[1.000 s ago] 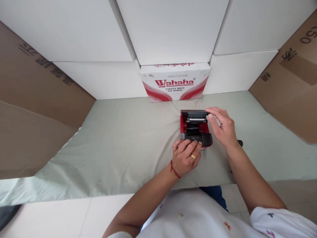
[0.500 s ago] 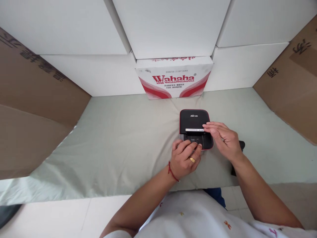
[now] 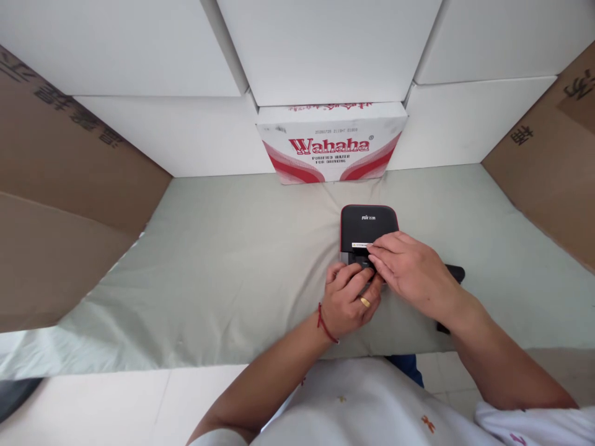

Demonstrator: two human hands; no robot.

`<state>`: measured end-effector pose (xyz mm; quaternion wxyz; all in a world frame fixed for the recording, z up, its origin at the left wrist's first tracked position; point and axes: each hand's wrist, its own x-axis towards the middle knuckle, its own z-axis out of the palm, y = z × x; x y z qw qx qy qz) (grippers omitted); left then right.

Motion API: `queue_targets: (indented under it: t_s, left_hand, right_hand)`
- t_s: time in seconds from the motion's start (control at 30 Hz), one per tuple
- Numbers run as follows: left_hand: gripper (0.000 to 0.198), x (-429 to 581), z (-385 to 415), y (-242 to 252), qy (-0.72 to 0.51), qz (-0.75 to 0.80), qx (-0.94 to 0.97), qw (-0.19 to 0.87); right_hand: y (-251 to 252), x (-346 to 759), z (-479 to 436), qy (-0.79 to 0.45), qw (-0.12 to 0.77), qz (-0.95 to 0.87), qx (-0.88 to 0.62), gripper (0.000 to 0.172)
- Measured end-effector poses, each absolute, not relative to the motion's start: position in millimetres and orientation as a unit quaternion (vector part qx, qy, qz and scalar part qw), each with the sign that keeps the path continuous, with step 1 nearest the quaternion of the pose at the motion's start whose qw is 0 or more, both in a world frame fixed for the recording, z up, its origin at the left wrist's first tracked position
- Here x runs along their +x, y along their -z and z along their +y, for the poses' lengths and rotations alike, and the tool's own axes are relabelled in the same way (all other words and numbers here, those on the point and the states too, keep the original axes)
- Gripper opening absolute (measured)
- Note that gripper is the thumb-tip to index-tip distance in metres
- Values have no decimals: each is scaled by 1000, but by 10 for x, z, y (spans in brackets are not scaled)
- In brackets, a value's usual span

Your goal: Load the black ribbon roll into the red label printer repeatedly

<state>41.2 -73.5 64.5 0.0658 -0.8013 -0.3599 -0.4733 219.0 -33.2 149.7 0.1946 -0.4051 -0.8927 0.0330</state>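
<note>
A small black printer with red edging (image 3: 369, 224) lies on the pale green cloth (image 3: 232, 266), its lid down. My left hand (image 3: 349, 298) grips the printer's near edge with curled fingers; it wears a gold ring and a red wrist cord. My right hand (image 3: 406, 269) lies across the printer's front, fingers stretched toward the left over the white label strip. The printer's front panel is mostly hidden under both hands.
A Wahaha water carton (image 3: 331, 144) stands just behind the printer, among white boxes (image 3: 320, 49). Brown cardboard walls (image 3: 69, 179) close in on the left and right (image 3: 548, 148). A black object (image 3: 455, 272) lies partly hidden behind my right wrist.
The printer's lid, open a second ago, is now down. My right hand moved from the lid's far edge down across the front, toward my left hand.
</note>
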Motion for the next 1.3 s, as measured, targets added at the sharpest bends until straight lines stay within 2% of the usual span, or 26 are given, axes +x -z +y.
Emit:
queue_targets:
  t_s: [0.2, 0.4, 0.5, 0.6, 0.67, 0.77, 0.87, 1.0, 1.13, 1.3]
  left_hand:
    - [28, 413, -722, -619, 477, -356, -800, 74]
    - [27, 402, -714, -617, 496, -349, -793, 53]
    - [30, 365, -691, -630, 561, -353, -748, -25]
    - [28, 306, -567, -586, 608, -457, -637, -123]
    - [28, 267, -432, -502, 612, -509, -562, -225]
    - [45, 223, -238, -338, 599, -486, -497, -397]
    - [61, 186, -146, -221, 581, -440, -490, -479]
    - [71, 138, -127, -175, 566, -426, -505, -493]
    - [81, 95, -104, -144, 555, -409, -531, -493]
    - [83, 66, -78, -96, 551, -398, -542, -494]
  right_hand:
    - [-1487, 2169, -312, -7, 187, -881, -434, 34]
    - [-1221, 2196, -515, -30, 332, -832, -443, 27]
    - [-1096, 2263, -721, -49, 364, -828, -424, 40]
    - [-1022, 2309, -882, -33, 377, -817, -434, 50]
    - [-991, 2312, -940, -12, 383, -806, -451, 54]
    - [-958, 2291, -967, 13, 383, -795, -471, 56]
    - [-939, 2266, -969, 20, 384, -785, -486, 56]
    - [-925, 2251, -983, 13, 394, -786, -476, 57]
    - [-913, 2260, -992, -3, 398, -798, -453, 66]
    - [-900, 2272, -980, -6, 402, -800, -446, 66]
